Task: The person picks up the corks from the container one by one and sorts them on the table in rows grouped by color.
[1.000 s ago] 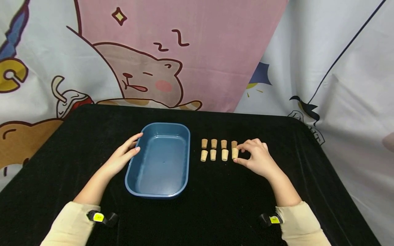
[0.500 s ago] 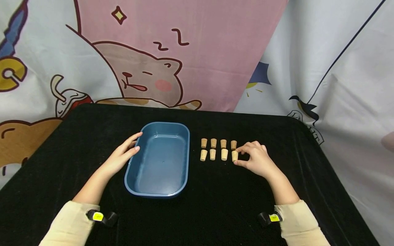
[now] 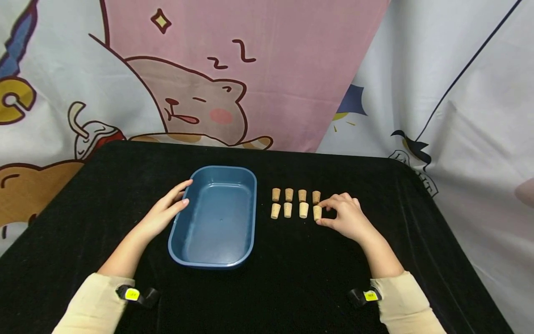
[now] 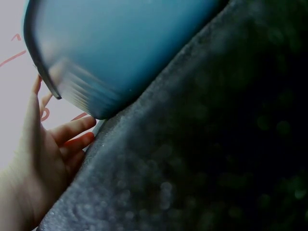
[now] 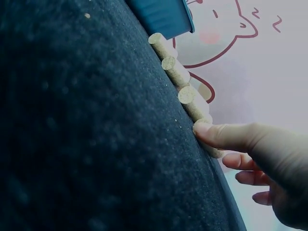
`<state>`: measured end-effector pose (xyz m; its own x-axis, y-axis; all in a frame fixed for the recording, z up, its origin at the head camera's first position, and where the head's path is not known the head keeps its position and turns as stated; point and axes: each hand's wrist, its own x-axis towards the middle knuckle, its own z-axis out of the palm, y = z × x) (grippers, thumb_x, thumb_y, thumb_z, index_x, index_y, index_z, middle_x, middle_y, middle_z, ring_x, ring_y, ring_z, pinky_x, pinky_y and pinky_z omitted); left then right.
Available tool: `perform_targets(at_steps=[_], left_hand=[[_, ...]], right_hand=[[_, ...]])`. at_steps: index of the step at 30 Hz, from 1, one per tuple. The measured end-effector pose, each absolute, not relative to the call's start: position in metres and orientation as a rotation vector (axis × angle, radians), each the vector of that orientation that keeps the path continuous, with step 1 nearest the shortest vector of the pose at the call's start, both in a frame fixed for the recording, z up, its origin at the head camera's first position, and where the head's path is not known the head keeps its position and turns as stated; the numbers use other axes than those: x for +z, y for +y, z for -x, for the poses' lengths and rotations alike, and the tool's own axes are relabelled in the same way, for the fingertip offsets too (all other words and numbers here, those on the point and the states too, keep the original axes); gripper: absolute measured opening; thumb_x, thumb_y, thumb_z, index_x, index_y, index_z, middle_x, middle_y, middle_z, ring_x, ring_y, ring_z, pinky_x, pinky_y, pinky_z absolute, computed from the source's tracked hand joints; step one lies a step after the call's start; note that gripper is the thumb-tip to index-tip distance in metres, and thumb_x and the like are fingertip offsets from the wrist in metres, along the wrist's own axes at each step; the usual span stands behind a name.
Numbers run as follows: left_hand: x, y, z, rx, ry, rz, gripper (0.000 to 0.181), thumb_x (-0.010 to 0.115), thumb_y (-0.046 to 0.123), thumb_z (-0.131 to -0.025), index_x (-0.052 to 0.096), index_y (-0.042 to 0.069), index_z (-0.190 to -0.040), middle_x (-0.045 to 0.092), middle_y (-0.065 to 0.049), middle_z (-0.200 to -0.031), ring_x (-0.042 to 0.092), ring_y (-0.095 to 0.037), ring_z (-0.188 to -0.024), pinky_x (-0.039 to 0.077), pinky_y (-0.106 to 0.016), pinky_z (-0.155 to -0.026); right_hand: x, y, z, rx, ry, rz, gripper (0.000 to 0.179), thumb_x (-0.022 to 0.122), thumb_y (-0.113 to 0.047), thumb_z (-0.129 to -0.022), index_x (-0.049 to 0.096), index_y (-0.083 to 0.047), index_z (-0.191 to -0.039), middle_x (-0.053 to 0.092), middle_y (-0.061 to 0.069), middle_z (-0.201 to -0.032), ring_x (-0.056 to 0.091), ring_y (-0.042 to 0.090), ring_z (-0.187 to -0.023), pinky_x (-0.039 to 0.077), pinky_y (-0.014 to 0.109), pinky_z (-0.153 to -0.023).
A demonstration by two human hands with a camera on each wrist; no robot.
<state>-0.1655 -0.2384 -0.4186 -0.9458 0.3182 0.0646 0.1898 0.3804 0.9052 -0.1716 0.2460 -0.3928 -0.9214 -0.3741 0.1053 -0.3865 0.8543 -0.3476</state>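
Note:
At the right end of the near row, my right hand pinches a light cork stopper between thumb and index finger; the right wrist view shows the thumb over its near end. Beside it in that row lie several more light corks, and just behind them runs a row of darker corks. To the left stands a blue plastic tub with nothing inside. My left hand touches the tub's left rim, its fingers extended along the outer wall.
Black cloth covers the table. A cartoon-printed curtain hangs behind its far edge. The corks lie just right of the tub, with a narrow strip of cloth between.
My right hand has brought the pinched cork slightly towards me, so it no longer overlaps the darker cork behind. The left hand stays on the tub.

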Motion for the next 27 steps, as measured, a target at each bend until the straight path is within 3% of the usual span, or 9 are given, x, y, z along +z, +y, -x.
perform_targets(at_steps=[14, 27], left_hand=[[-0.419, -0.238, 0.168, 1.621, 2.492, -0.479, 0.054, 0.042, 0.032, -0.103, 0.024, 0.022, -0.153, 0.025, -0.020, -0.152, 0.031, -0.046, -0.133, 0.036, -0.065, -0.096], [-0.406, -0.245, 0.159, 1.460, 2.528, -0.510, 0.055, 0.037, 0.034, -0.104, 0.018, 0.021, -0.154, 0.020, -0.023, -0.154, 0.028, -0.048, -0.133, 0.032, -0.066, -0.098]], right_hand=[[-0.379, 0.249, 0.169, 0.542, -2.992, -0.585, 0.045, 0.080, -0.039, -0.076, 0.069, -0.014, -0.111, 0.061, 0.002, -0.097, 0.047, 0.023, -0.094, 0.031, 0.041, -0.078], [-0.363, 0.252, 0.167, 0.610, -2.768, -0.618, 0.023, 0.074, -0.025, -0.085, 0.071, -0.011, -0.103, 0.065, 0.004, -0.094, 0.050, 0.021, -0.091, 0.032, 0.040, -0.076]])
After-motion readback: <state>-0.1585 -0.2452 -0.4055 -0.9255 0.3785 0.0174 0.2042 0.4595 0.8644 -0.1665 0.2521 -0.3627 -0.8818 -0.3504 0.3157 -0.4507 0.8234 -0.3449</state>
